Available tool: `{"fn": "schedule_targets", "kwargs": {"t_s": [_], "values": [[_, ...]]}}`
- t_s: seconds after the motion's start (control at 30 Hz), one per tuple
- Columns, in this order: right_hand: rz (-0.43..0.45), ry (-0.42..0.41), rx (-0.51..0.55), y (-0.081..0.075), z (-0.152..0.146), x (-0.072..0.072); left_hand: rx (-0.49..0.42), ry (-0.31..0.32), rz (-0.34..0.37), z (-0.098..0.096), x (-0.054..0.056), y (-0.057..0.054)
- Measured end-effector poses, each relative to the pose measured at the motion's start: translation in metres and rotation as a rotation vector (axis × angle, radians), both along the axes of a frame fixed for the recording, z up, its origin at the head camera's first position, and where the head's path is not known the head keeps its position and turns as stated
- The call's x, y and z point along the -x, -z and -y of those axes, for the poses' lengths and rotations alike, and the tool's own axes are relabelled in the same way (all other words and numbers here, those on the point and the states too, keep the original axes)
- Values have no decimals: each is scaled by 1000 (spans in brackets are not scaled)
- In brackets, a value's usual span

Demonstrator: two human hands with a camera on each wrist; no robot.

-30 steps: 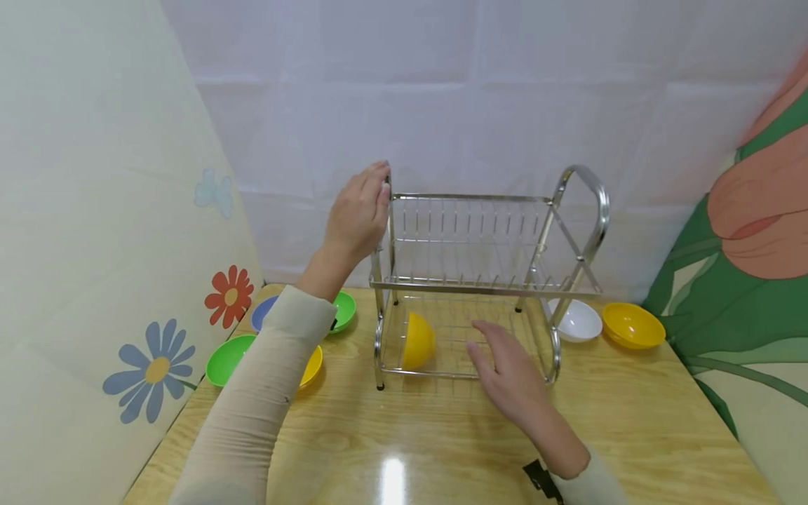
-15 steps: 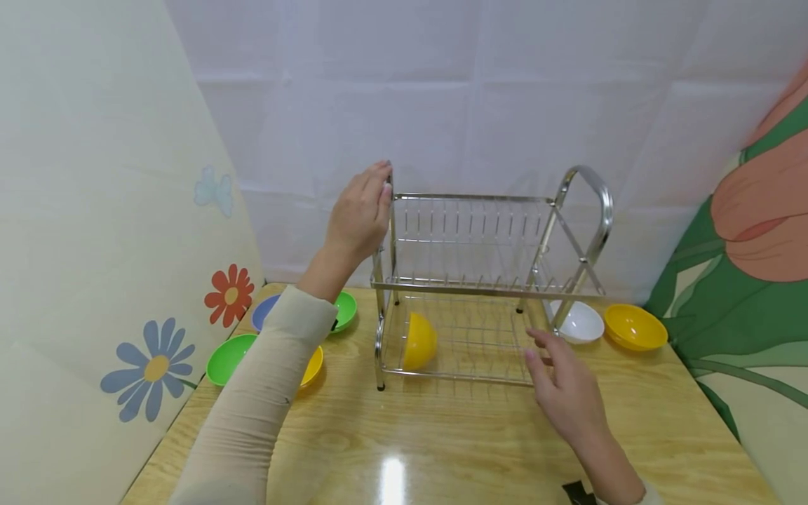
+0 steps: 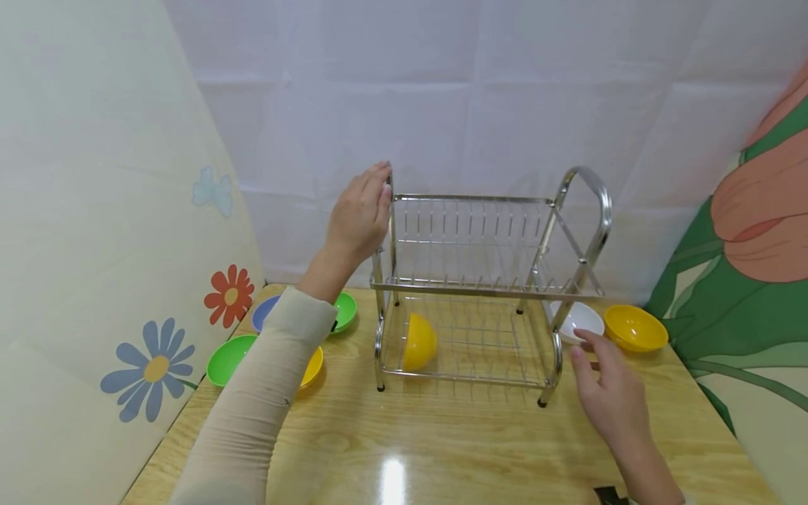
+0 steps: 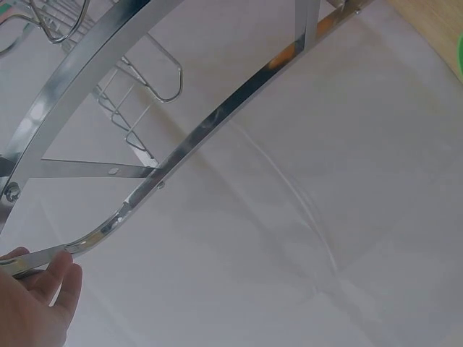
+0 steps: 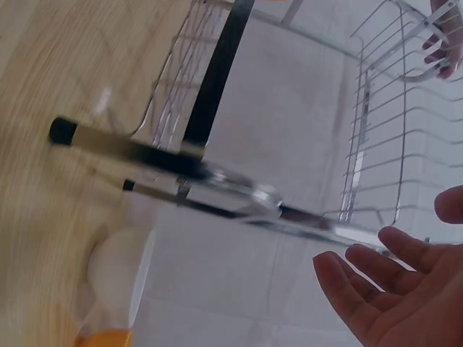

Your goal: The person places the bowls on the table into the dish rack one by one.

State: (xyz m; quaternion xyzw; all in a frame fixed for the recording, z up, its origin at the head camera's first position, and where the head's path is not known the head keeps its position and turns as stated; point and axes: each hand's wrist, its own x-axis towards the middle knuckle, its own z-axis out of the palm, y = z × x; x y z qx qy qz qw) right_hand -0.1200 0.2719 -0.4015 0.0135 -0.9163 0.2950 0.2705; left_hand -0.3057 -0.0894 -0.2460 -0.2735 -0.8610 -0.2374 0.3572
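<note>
Wood-grain table: left hand grips chrome dish rack at left; right hand, nearer white bowl, holds nothing, fingers apart; bowl lies just far-left.

right hand gets a decent free lane from the front to the white bowl, but the rack blocks its left and a yellow bowl crowds its right.

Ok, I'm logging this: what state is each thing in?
Rack: upright on the table
Left hand: gripping the rack
Right hand: open, holding nothing
Racked yellow bowl: on edge
White bowl: upright
Right yellow bowl: upright
Green bowls: upright, partly hidden
Blue bowl: partly hidden
Left yellow bowl: partly hidden
</note>
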Motion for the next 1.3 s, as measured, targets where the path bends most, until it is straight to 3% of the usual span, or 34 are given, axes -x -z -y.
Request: {"fn": "schedule_targets", "kwargs": {"t_s": [0.2,0.43,0.6,1.2,1.3], "values": [[44,39,6,8,-27,7,-1,4,-2,1,0,0],[196,62,43,21,-51,17,5,0,6,1,-1,-2],[218,69,20,29,-62,25,6,0,3,1,-2,-2],[367,-4,16,56,-97,60,-5,-8,18,-1,-4,-2],[354,-24,23,60,-99,66,-5,-12,19,-1,-4,-1]]}}
